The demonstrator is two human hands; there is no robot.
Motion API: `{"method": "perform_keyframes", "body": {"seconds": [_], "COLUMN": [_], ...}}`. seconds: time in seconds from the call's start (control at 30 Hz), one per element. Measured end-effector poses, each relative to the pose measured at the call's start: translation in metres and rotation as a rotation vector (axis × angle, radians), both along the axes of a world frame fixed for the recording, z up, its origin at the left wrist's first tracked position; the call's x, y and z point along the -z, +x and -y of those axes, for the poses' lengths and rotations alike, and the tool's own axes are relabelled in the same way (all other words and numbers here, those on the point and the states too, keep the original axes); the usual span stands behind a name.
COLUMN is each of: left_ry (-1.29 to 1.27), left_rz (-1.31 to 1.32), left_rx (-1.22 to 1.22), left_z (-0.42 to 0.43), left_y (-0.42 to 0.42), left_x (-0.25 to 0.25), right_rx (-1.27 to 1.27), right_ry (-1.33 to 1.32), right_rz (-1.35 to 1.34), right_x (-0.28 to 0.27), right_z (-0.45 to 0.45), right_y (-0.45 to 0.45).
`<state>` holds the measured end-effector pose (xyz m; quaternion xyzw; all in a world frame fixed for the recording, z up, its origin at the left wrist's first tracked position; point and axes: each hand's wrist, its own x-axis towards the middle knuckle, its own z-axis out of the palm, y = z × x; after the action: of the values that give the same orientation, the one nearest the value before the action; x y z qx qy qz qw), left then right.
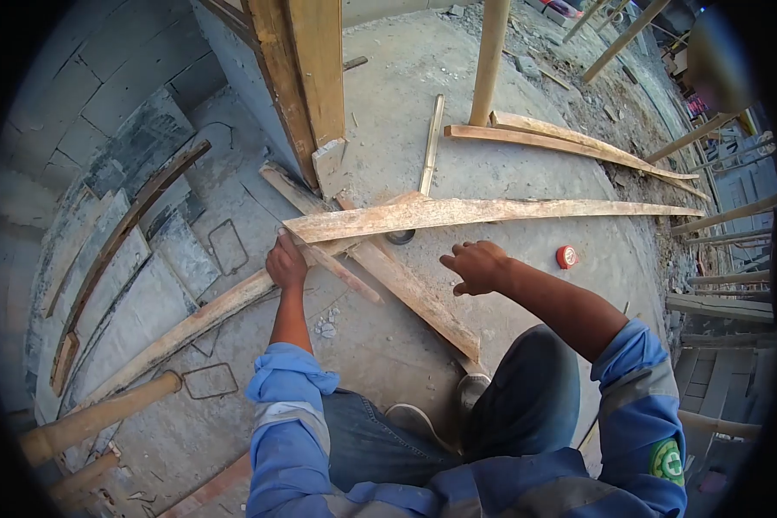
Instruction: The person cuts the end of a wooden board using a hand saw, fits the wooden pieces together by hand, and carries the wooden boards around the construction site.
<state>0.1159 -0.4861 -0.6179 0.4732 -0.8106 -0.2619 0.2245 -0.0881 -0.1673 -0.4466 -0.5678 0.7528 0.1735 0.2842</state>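
Note:
A long wooden plank (492, 211) lies crosswise in front of me, resting over other boards. My left hand (287, 262) is closed at its left end, fingertips against the cut edge; part of the grip is hidden. Below the plank, my right hand (475, 266) hovers with fingers stretched out, holding nothing. A short thin stick (345, 274) slants out from under the plank beside my left hand. Beneath, a thicker board (419, 298) runs toward my shoes, and a long timber (190, 328) extends to the lower left. A red tape measure (565, 256) sits on the floor to the right.
A wooden post (324, 78) stands beside the wall corner, and a round pole (489, 65) rises farther right. More boards (570, 147) lie beyond the plank. Bent wire frames (211, 380) and a curved-looking strip (121, 250) are at left. A dark round object (400, 236) sits under the plank.

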Motion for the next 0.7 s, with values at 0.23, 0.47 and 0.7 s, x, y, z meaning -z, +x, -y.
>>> {"method": "perform_keyframes", "body": {"seconds": [0.23, 0.47, 0.7], "left_ry": [0.135, 0.171, 0.230], "left_rz": [-0.081, -0.055, -0.083], "left_rx": [0.093, 0.073, 0.098], "left_z": [0.007, 0.017, 0.013], "left_y": [0.007, 0.010, 0.011], "left_x": [0.000, 0.018, 0.007], "right_rx": [0.402, 0.418, 0.178], "right_ry": [-0.188, -0.378, -0.610], "right_rz": [-0.103, 0.004, -0.216], "right_x": [-0.037, 0.039, 0.089], "right_z": [-0.066, -0.051, 0.043], "right_y": [-0.041, -0.015, -0.047]}}
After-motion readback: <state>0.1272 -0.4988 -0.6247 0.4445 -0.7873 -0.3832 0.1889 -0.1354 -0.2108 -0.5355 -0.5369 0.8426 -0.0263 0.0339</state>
